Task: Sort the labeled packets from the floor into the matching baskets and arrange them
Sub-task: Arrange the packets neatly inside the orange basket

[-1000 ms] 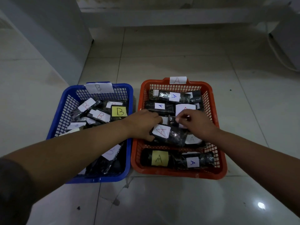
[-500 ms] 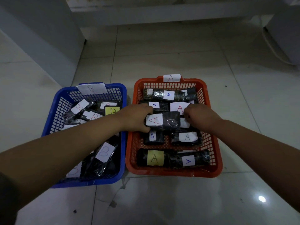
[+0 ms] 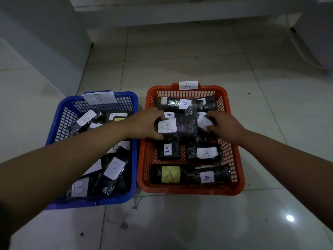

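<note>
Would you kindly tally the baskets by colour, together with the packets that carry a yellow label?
Blue basket: 1
Orange basket: 1
Yellow-labelled packets: 2, one in each basket
Total: 4

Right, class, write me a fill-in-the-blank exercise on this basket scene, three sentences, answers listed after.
1. The orange basket carries a tag with the letter ___.
2. The basket tagged B is ___ in colour.
3. The left hand and the right hand both hold packets over the ___ basket; the left hand's packet bears a red A.

Missing words: A; blue; orange
</note>
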Available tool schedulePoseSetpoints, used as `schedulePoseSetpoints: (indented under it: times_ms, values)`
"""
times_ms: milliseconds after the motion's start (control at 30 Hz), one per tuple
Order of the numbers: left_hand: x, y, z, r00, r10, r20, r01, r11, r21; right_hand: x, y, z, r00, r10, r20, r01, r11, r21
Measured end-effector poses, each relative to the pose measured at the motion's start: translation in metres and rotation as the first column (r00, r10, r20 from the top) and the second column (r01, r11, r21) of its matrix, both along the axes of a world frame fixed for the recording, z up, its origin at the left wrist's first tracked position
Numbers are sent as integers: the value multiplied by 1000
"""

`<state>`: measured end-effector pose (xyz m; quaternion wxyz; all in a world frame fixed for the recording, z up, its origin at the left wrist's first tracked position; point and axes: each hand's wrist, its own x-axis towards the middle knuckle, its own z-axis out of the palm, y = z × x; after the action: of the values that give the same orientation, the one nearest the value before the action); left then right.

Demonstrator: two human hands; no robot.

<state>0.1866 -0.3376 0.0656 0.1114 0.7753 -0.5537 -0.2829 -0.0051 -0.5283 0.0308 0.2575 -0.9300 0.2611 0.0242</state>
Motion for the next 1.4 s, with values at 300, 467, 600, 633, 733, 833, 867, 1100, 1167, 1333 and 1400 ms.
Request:
schedulePoseSetpoints:
  times_ms: [300, 467, 600, 633, 733, 833, 867, 1100, 1167, 1333, 1400]
  values:
    - [-20, -9, -29, 963, -71, 261, 69, 997, 17, -3, 1, 13, 983, -105, 153, 92, 992, 90]
    - [-30, -21, -36, 976, -50, 213, 66, 995, -68, -5, 2, 12, 975, -139, 173, 126, 988, 88]
    - [-47, -31, -44, 992, -26, 122, 43, 989, -139, -5, 1, 13, 951, -187, 247, 187, 982, 25]
    - [-50, -33, -46, 997, -11, 82, 22, 990, -140, -4, 1, 13, 944, -195, 267, 200, 980, 9]
    - [-61, -41, -51, 995, 98, -10, -98, 976, -196, -2, 0, 13, 935, -191, 297, 202, 979, -5]
    - [-66, -42, -54, 962, 253, -104, -271, 932, -242, -2, -2, 8, 946, -164, 281, 171, 985, -2]
    - [-64, -41, -53, 953, 272, -132, -297, 926, -234, -1, -3, 6, 953, -147, 264, 156, 988, -12]
    - [-35, -26, -47, 978, 162, -131, -176, 979, -103, 3, 4, 7, 986, -28, 163, 56, 984, -169]
    - [-41, -26, -54, 958, 211, -195, -234, 967, -102, 3, 9, 5, 994, -10, 111, 36, 971, -235]
    - [-48, -19, -58, 933, 296, -202, -322, 941, -105, 0, 15, 1, 991, -31, 128, 62, 967, -249]
    - [-50, -10, -52, 987, 158, -41, -161, 984, -83, -2, 14, 4, 989, -41, 142, 71, 974, -216]
